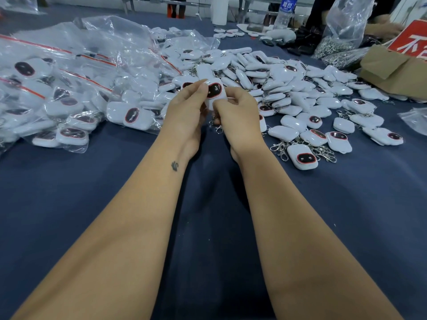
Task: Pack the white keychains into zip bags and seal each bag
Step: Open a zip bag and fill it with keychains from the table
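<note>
Both hands meet above the table's middle around one white keychain (214,90) with a black, red-rimmed oval face. My left hand (187,114) pinches its upper left side with fingertips. My right hand (238,116) grips its lower right part, and the metal clasp (218,128) dangles below. Whether a zip bag surrounds the keychain I cannot tell. Behind the hands spreads a big heap of loose white keychains (288,88). At the left lie several clear zip bags (57,93) with red seal strips, holding keychains.
The table wears a dark blue cloth (208,227). A brown cardboard box (392,70) with a red sign stands at the right back. A pile of metal clasps (339,49) and a water bottle (285,12) sit far back. A clear bag's corner (416,118) shows at the right edge.
</note>
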`<act>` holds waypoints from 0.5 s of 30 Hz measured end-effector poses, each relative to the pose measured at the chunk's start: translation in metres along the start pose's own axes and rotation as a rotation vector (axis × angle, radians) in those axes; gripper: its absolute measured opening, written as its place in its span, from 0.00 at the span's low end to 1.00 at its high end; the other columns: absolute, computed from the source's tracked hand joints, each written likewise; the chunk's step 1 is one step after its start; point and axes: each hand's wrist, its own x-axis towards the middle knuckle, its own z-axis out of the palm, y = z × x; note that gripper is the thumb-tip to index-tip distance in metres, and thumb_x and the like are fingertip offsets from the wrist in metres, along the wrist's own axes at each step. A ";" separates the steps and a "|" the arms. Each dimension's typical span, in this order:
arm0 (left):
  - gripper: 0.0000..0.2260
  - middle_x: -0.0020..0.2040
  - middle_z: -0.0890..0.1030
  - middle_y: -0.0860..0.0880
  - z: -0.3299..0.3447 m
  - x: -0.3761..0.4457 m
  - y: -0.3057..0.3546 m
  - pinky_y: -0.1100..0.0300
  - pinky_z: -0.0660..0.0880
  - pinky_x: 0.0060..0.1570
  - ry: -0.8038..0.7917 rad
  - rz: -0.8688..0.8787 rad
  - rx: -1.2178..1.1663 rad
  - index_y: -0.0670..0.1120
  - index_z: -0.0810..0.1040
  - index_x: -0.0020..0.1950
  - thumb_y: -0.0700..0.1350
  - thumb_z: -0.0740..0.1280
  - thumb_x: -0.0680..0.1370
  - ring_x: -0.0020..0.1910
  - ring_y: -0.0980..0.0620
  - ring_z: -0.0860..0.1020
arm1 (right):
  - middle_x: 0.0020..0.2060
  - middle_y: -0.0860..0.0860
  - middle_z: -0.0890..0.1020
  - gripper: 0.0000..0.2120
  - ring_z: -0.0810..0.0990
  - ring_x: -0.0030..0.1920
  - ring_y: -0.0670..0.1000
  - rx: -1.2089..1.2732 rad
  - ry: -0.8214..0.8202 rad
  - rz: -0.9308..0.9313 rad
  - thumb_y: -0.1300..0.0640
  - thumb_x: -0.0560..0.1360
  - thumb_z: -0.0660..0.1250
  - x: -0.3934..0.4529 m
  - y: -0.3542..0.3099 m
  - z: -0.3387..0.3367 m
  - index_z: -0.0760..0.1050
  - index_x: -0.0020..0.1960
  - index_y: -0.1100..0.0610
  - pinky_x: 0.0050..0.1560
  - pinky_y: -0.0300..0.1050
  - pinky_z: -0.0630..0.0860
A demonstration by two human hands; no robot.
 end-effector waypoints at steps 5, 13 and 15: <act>0.08 0.34 0.82 0.50 0.002 -0.004 0.001 0.64 0.68 0.27 -0.059 -0.007 -0.002 0.48 0.78 0.51 0.43 0.60 0.84 0.28 0.55 0.76 | 0.37 0.53 0.81 0.06 0.77 0.32 0.46 0.147 -0.088 0.070 0.69 0.74 0.64 -0.001 -0.003 0.003 0.77 0.50 0.63 0.31 0.36 0.74; 0.09 0.36 0.77 0.48 0.001 -0.002 0.002 0.64 0.63 0.26 -0.126 -0.126 0.019 0.43 0.76 0.45 0.40 0.58 0.81 0.28 0.55 0.69 | 0.36 0.54 0.79 0.10 0.74 0.27 0.45 0.111 -0.108 0.110 0.70 0.75 0.58 0.000 -0.001 0.003 0.77 0.47 0.61 0.29 0.37 0.72; 0.09 0.37 0.76 0.47 0.001 -0.002 0.000 0.64 0.62 0.27 -0.134 -0.131 0.038 0.43 0.75 0.46 0.40 0.57 0.82 0.30 0.54 0.67 | 0.37 0.54 0.79 0.09 0.73 0.29 0.47 0.073 -0.109 0.119 0.68 0.74 0.59 0.001 0.000 0.003 0.77 0.45 0.60 0.31 0.38 0.72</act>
